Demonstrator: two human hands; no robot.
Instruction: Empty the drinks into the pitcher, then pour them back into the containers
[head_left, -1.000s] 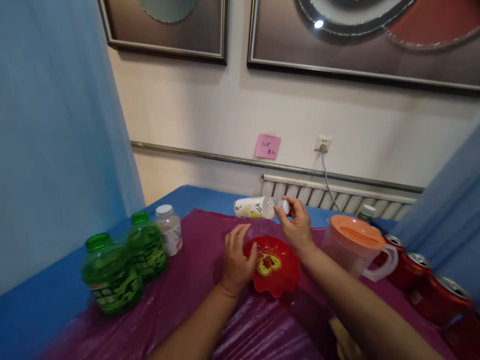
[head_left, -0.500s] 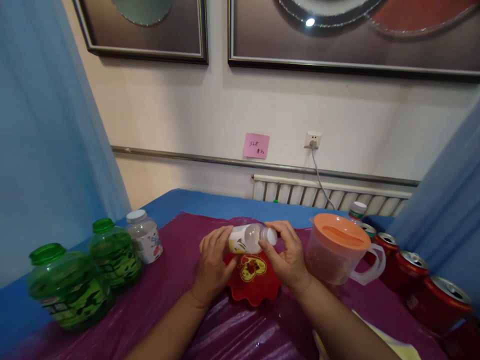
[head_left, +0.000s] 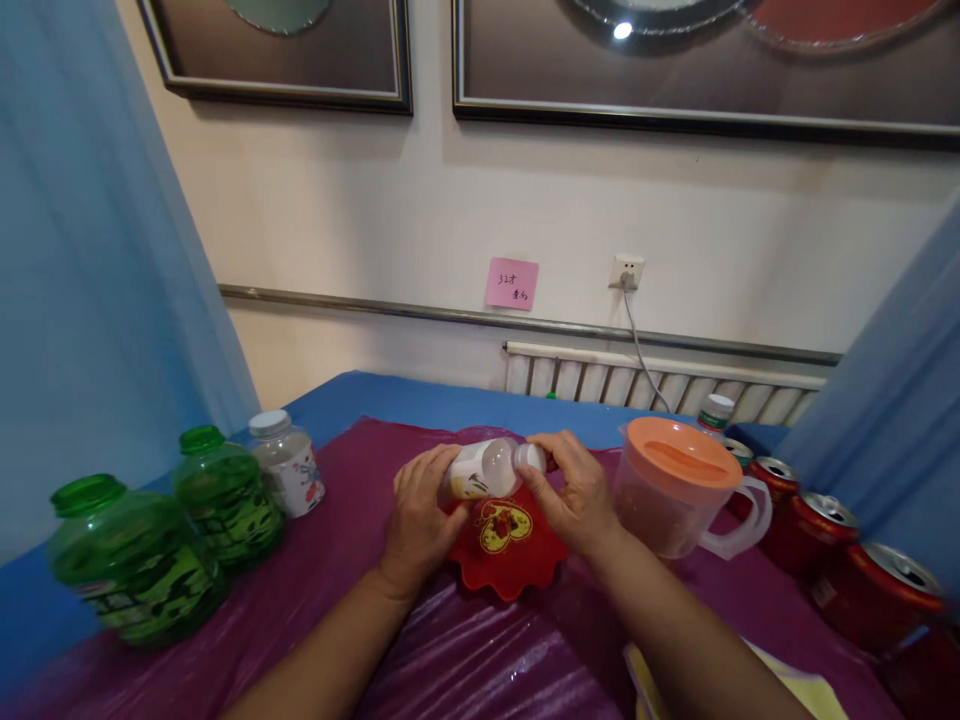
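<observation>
A clear bottle (head_left: 495,468) with a white label and white cap is tilted on its side above a red scalloped dish (head_left: 499,560). My left hand (head_left: 421,515) is wrapped round the bottle's base end. At the other end, the fingers of my right hand (head_left: 574,492) are closed on the white cap (head_left: 529,458). The dish has a yellow heart pattern and sits on purple plastic sheeting (head_left: 345,520). An orange-lidded clear pitcher (head_left: 660,500) stands just right of my right hand.
Two green jars (head_left: 135,570) and a white-capped bottle (head_left: 289,470) stand at the left. Several red cans (head_left: 810,535) line the right side, with another white-capped bottle (head_left: 715,412) behind. Yellow cloth (head_left: 802,690) lies near the lower right. A radiator (head_left: 600,380) is behind the table.
The view has shifted slightly. The bottle's cap end has tipped up a little in my hands, and both hands still hold it.
</observation>
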